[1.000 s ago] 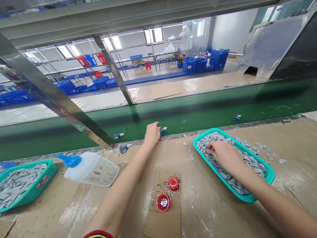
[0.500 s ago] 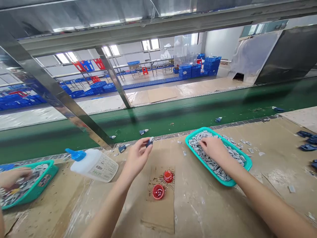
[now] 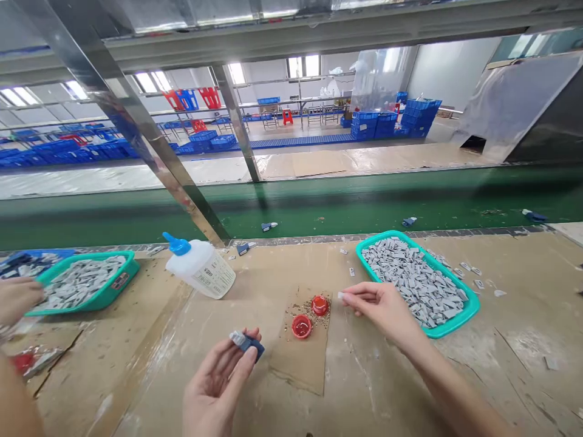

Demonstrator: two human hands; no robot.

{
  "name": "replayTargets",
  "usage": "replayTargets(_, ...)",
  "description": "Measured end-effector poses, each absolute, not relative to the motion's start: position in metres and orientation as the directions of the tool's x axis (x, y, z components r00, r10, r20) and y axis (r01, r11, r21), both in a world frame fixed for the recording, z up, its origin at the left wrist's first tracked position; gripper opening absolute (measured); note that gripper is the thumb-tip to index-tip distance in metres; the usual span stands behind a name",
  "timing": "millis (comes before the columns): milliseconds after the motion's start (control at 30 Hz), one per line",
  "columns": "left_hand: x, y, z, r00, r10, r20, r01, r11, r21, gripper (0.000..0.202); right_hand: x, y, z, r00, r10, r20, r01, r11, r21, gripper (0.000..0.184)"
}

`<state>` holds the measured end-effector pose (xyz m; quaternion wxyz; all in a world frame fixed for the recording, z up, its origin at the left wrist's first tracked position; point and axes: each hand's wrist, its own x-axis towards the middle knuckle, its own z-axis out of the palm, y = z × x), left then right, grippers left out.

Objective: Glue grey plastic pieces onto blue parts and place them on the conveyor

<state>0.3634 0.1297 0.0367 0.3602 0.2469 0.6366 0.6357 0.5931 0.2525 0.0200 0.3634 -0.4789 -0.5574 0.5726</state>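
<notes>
In my left hand (image 3: 223, 379), low in the middle, a small dark blue plastic part with a light grey end (image 3: 247, 344) is pinched between thumb and fingers. My right hand (image 3: 376, 306) pinches a small light grey piece (image 3: 341, 295) just right of the red cups. Behind that hand lies a teal basket (image 3: 437, 331) full of small grey plastic pieces (image 3: 412, 276). Two small red cups, a nearer one (image 3: 301, 335) and a farther one (image 3: 320, 305), sit on a stained cardboard piece (image 3: 303, 370); the nearer holds shiny liquid.
A white bottle with a blue nozzle (image 3: 203, 267) leans at the left. Another person's hand (image 3: 18, 298) reaches over a second teal basket (image 3: 127, 276). Beyond the table runs a green conveyor belt (image 3: 319, 212) carrying several blue parts. A metal post (image 3: 168, 164) slants down at left.
My right hand has come out of the basket with a small grey piece and moved left toward the red cups. My left hand has drawn back toward me, still holding the blue part.
</notes>
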Motion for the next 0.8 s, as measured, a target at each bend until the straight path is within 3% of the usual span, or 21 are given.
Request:
replayTargets(467,0.395,0.141,0.034,-0.561,0.796,-0.227,-0.339,0.029,0.94,0.032,0.56,0.252,-0.009,-0.322,0.922,-0.216,0.09,-0.197,-0.976,0.032)
replayTargets(633,0.407,0.148,0.027,-0.544,0.79,-0.284,-0.412,0.043,0.91,0.029,0.563,0.249,0.005,-0.308,0.919,-0.245,0.077,-0.232,-0.97,0.032)
replayTargets(800,0.42,0.153,0.026,-0.551,0.795,-0.255,-0.395,0.021,0.918,0.027,0.569,0.234,0.026,-0.362,0.901,-0.24,0.015,-0.252,-0.968,0.03)
